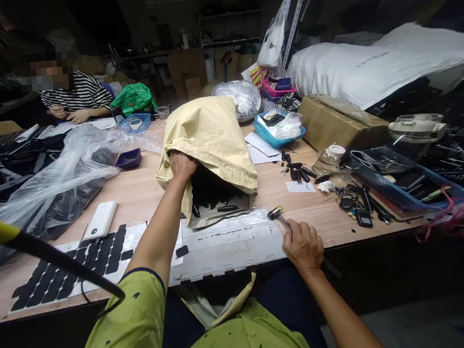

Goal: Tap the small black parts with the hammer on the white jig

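A large cream cloth bag [211,127] lies on the table in front of me, its mouth facing me. Small black parts [227,208] show inside the dark opening. My left hand [182,165] reaches into that mouth at its upper left edge, and its fingers are hidden by the cloth. Closed around a handle, my right hand [304,246] rests at the table's front edge. It holds a small hammer [276,212] with a yellowish end on its head, pointing left. Between my hands lies a pale plastic sheet [231,252], partly under the bag.
Left are a white power bank [101,220], black stickers [93,262] and clear plastic film [80,160]. Right are loose black pieces [297,172], a lidded jar [330,157], a blue basket [415,177] and a cardboard box [337,124]. A person [75,98] sits at the far left.
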`<action>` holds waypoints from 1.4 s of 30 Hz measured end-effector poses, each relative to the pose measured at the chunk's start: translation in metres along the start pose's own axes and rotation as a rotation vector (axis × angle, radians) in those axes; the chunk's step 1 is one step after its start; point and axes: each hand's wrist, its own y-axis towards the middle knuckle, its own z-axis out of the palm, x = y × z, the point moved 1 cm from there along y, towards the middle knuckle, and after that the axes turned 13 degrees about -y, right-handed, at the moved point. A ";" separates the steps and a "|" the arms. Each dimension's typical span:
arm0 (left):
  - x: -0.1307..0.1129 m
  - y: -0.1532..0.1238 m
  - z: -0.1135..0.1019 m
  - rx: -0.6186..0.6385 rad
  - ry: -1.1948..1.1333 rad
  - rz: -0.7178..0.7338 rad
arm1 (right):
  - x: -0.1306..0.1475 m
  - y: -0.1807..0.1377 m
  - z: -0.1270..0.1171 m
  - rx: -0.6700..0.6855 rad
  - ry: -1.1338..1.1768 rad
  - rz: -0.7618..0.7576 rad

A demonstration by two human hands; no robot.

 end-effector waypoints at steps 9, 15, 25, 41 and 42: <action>0.014 -0.056 0.024 0.268 0.035 0.047 | -0.002 0.001 -0.001 0.046 0.014 0.015; 0.002 -0.094 0.022 0.243 0.046 0.109 | -0.002 0.002 0.001 0.056 0.039 0.029; -0.042 -0.166 0.041 0.446 0.000 0.254 | 0.002 0.005 0.001 0.073 0.029 0.033; -0.044 -0.189 0.026 0.374 -0.066 0.154 | 0.009 0.010 0.006 0.055 0.016 0.028; -0.045 -0.198 0.024 0.394 -0.102 0.166 | 0.009 0.010 0.006 0.056 0.014 0.031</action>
